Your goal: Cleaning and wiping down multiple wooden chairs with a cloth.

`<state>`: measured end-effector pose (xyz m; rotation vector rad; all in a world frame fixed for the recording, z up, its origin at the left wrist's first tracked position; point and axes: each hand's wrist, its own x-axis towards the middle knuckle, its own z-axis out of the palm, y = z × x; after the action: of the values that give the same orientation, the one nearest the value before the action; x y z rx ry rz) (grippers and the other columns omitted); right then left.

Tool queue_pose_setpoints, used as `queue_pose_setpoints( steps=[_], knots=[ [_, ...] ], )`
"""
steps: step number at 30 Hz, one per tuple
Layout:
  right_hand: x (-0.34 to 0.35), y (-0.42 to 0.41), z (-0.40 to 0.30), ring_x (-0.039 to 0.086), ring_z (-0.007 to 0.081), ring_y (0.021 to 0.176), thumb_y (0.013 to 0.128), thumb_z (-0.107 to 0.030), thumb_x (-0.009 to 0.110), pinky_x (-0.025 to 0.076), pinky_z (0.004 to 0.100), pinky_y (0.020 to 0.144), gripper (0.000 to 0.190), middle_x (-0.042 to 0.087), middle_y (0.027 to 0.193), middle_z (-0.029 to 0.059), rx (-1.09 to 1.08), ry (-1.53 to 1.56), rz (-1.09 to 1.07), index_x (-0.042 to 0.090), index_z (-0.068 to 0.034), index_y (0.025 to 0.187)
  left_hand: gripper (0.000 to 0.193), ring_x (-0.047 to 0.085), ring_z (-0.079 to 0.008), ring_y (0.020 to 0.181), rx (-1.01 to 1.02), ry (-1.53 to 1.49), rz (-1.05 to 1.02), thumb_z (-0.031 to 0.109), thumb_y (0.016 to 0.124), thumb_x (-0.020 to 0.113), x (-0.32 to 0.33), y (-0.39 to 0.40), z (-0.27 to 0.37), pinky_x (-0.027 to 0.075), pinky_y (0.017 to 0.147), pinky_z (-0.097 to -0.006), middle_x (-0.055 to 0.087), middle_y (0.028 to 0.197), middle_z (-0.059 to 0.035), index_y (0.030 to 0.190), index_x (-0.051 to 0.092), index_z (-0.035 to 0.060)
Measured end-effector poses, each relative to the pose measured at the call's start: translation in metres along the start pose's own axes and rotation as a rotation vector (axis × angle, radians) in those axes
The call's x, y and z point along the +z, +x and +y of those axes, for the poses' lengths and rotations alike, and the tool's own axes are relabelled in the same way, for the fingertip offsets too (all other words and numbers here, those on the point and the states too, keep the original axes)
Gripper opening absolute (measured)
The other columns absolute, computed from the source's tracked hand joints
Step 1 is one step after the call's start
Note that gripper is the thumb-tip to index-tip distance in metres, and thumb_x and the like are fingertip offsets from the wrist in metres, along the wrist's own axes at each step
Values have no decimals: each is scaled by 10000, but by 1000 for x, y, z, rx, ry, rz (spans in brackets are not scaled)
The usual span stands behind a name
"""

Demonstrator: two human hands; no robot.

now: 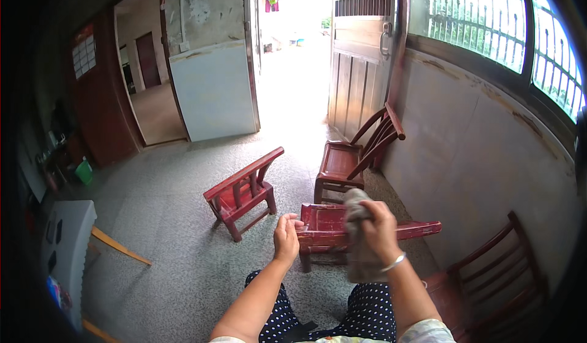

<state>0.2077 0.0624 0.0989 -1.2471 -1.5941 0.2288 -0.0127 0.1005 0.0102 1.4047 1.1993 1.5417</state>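
Just in front of my knees stands a worn red wooden chair (323, 238), its seat and one long rail showing. My left hand (287, 240) is at the chair's left edge, fingers bent; whether it grips the wood is unclear. A grey-brown cloth (360, 251) is bunched in my right hand (380, 228) and hangs down over the chair's right part, slightly blurred. A silvery bracelet circles my right wrist. Part of the chair is hidden behind the cloth and my right hand.
A small red chair (243, 196) stands ahead to the left, and another (341, 162) by the metal door (362, 58). A dark red slatted chair (495, 269) is close on my right beside the wall. At the left is a table with a pale cover (75, 233).
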Motion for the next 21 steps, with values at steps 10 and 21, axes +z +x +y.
queue_pose_setpoints(
  steps=[10, 21],
  knots=[
    [34, 11, -9, 451, 211, 1255, 963, -166, 523, 362, 323, 1047, 528, 475, 1373, 158, 212, 753, -521, 340, 16, 1424, 896, 384, -459, 1224, 499, 707, -171, 451, 764, 708, 14, -33, 82, 291, 1046, -501, 336, 1361, -306, 1441, 299, 28],
    [-112, 7, 80, 621, 372, 666, 882, -431, 548, 489, 451, 628, 422, 631, 665, 166, 228, -770, -172, 673, -77, 690, 622, 512, -309, 1074, 595, 821, -71, 359, 703, 764, 66, -38, 82, 414, 897, -430, 521, 1157, -134, 1244, 562, 127]
  ],
)
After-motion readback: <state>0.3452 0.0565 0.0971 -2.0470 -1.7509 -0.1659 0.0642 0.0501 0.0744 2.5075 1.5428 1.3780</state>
